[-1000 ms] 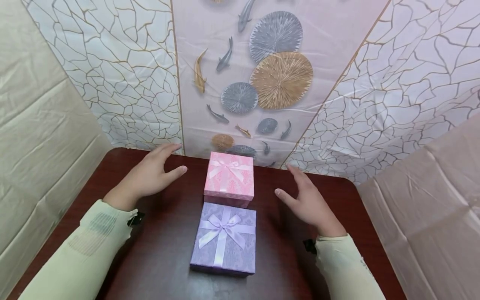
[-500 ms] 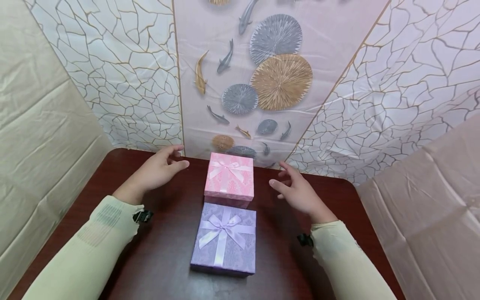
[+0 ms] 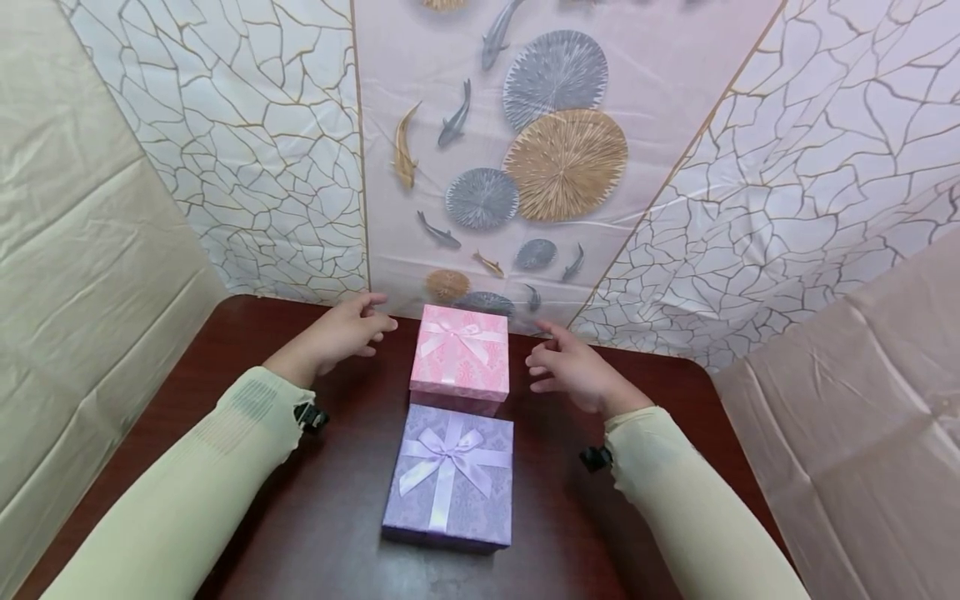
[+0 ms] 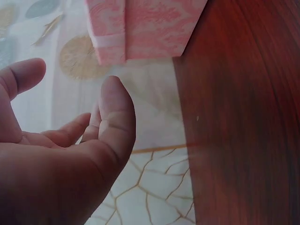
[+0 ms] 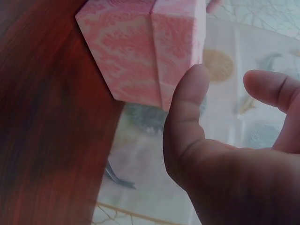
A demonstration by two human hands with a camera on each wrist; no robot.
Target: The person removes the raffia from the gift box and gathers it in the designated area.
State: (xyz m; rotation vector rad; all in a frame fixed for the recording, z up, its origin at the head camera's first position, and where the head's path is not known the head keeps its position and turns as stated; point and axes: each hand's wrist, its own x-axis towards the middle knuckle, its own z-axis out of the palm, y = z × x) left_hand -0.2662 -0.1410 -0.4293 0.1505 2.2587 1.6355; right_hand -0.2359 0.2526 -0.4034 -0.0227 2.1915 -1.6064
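Observation:
A pink gift box [image 3: 468,362] with a pale ribbon bow stands on the table, its lid on. Directly in front of it, nearer the viewer, lies a wider purple gift box [image 3: 480,492] with a lilac bow. My left hand [image 3: 345,337] hovers just left of the pink box, fingers loosely bent, touching nothing. On the other side my right hand [image 3: 573,371] is held a short gap from the pink box, also with relaxed fingers and nothing in them. Both wrist views show the pink box's side [image 4: 159,28] beyond the thumb and fingers.
The dark red-brown table [image 3: 322,508] ends at the back against a patterned cloth wall [image 3: 285,192]. Beige cloth panels [image 3: 862,442] close in the left and right sides.
Both hands have moved inward toward the pink box, the left one rightward and the right one leftward. Their fingers have bent a little more. The two boxes have stayed in place.

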